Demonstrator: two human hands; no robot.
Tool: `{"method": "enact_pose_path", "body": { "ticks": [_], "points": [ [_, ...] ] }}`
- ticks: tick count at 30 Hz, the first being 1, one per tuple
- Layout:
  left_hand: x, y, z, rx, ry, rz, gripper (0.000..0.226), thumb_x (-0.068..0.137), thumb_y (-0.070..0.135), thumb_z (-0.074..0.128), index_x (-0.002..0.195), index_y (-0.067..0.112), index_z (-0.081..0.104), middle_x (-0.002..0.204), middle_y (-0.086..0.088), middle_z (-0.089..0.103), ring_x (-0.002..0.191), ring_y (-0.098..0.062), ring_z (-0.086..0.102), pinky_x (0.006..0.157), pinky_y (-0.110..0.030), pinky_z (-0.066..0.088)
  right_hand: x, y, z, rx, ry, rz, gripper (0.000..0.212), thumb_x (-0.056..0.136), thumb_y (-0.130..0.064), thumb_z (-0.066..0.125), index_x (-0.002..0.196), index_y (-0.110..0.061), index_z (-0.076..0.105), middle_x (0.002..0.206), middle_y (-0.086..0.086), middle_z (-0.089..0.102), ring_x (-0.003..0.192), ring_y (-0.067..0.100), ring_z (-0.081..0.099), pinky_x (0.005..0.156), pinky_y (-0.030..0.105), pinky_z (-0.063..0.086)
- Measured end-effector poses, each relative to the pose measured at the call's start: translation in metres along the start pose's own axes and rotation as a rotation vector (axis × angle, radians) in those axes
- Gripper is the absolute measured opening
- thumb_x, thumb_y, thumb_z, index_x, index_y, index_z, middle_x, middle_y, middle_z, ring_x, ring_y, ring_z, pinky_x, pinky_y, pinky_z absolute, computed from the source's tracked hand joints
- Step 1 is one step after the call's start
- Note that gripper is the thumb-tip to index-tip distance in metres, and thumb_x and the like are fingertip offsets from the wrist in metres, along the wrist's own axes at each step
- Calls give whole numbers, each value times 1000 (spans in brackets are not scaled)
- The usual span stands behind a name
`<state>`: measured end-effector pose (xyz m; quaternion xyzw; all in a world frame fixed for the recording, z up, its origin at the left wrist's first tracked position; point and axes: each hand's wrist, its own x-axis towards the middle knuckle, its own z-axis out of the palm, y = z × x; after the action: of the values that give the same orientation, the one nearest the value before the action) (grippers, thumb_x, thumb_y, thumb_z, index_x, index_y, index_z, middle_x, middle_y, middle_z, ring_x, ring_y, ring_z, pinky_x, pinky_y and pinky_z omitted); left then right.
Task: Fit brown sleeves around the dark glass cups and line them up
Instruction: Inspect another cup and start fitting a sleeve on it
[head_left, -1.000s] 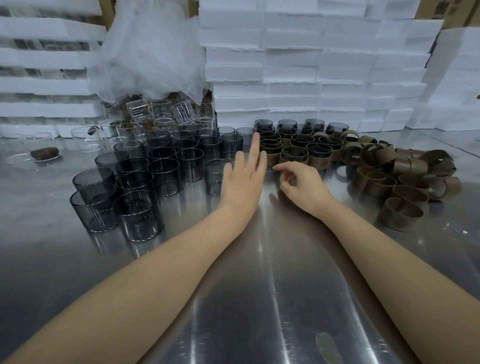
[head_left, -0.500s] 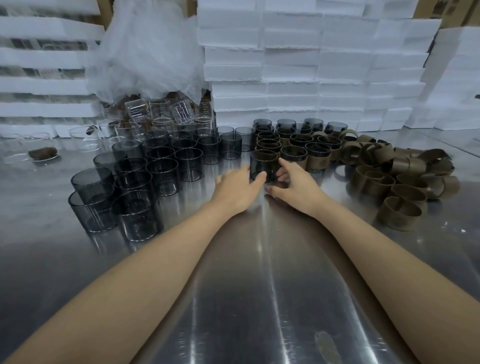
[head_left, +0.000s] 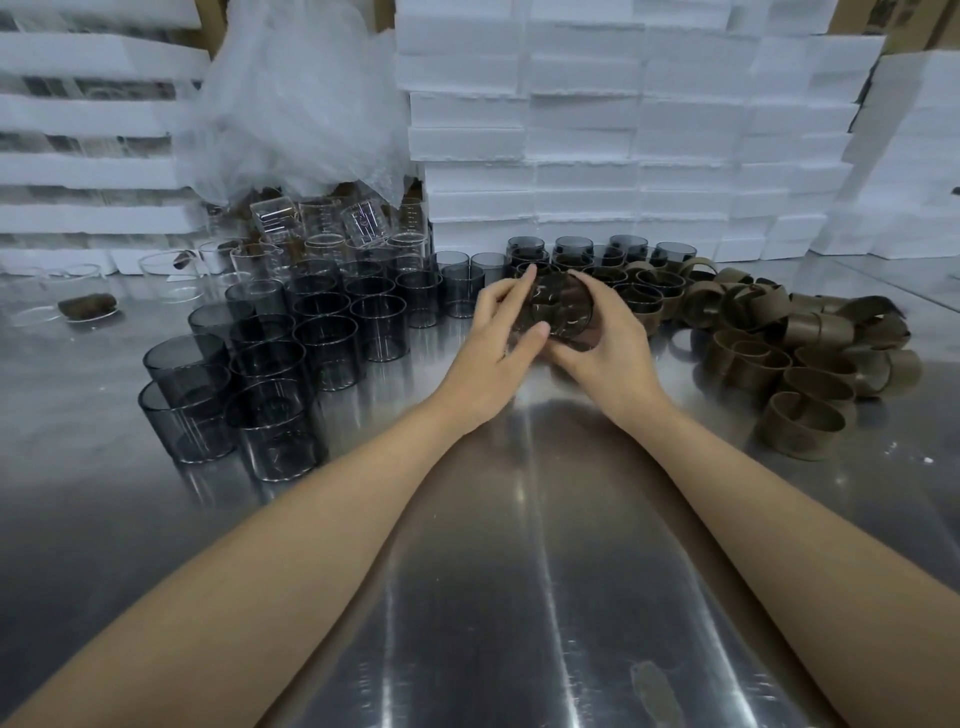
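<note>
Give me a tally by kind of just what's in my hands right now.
Dark glass cup: 1, gripped by left hand and right hand together.
Loose brown sleeves: 0 in hand; they lie heaped on the table.
Total: 1.

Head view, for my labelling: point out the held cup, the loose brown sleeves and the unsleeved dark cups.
held cup (head_left: 560, 307), head view, middle of the visible glass
loose brown sleeves (head_left: 795, 441), head view, nearest sleeve's outer face
unsleeved dark cups (head_left: 275, 447), head view, nearest cup's front wall
</note>
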<state>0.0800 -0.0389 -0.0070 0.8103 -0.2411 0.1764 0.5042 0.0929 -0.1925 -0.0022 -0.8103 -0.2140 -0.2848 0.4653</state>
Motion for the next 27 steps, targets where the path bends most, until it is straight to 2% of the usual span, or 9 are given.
{"method": "enact_pose_path", "body": {
  "ticks": [2, 4, 6, 9, 11, 16, 19, 22, 27],
  "points": [
    [2, 1, 0, -143, 19, -62, 54, 103, 21, 44, 153, 25, 25, 142, 5, 36, 111, 19, 45, 101, -7, 31, 1, -1, 1, 15, 41, -43, 68, 75, -11, 82, 135, -11, 51, 123, 1, 52, 111, 5, 49, 86, -2, 36],
    [4, -1, 0, -269, -5, -188, 50, 104, 18, 42, 152, 26, 29, 146, -1, 45, 126, 1, 50, 115, -29, 32, 0, 0, 1, 31, 2, -18, 68, 73, -8, 82, 134, -12, 52, 124, 6, 52, 111, 9, 51, 85, 1, 40],
    [7, -3, 0, -325, -11, -274, 48, 104, 14, 41, 151, 22, 34, 141, -7, 54, 128, -16, 54, 115, -39, 35, -1, 3, 0, 48, -46, 21, 69, 72, -6, 83, 133, -12, 53, 125, 7, 51, 112, 13, 54, 88, 8, 45],
    [7, -1, -2, -423, 22, -303, 45, 104, 12, 41, 149, 13, 38, 133, -7, 60, 112, -11, 64, 100, -25, 49, -1, 5, 1, 97, -46, 29, 70, 68, -1, 84, 131, -13, 55, 123, 6, 50, 109, 9, 54, 90, 13, 48],
    [7, 1, -4, -470, 32, -315, 43, 104, 13, 41, 148, 10, 40, 125, -4, 63, 102, -7, 67, 90, -18, 52, 0, 5, 1, 72, -41, 6, 72, 66, -1, 85, 130, -14, 56, 120, 2, 51, 109, 7, 53, 96, 19, 48],
    [5, 6, -4, -490, 72, -304, 38, 103, 10, 43, 141, 6, 48, 119, -6, 64, 95, -11, 67, 85, -20, 54, 0, 8, 1, 126, -51, -9, 74, 65, 0, 86, 124, -29, 53, 118, -4, 49, 113, 14, 55, 98, 29, 51],
    [6, 6, -6, -508, 99, -313, 30, 102, 11, 45, 131, 8, 56, 110, -5, 67, 90, -15, 69, 79, -19, 56, 0, 10, 2, 159, -74, -4, 74, 66, 1, 85, 124, -31, 51, 120, -2, 48, 116, 18, 55, 94, 25, 52],
    [5, 6, -7, -501, 100, -338, 19, 102, 19, 49, 117, 19, 61, 104, 1, 68, 85, -14, 69, 76, -20, 57, 0, 12, 2, 181, -92, -11, 72, 68, 1, 84, 125, -30, 52, 118, -6, 47, 117, 17, 54, 90, 16, 50],
    [7, 4, -9, -504, 92, -371, 7, 99, 30, 55, 98, 24, 59, 108, -3, 63, 88, -15, 68, 74, -23, 57, 0, 12, 3, 233, -147, -16, 76, 66, 5, 84, 118, -41, 53, 118, -8, 47, 118, 19, 55, 90, 21, 52]
  ]
}}
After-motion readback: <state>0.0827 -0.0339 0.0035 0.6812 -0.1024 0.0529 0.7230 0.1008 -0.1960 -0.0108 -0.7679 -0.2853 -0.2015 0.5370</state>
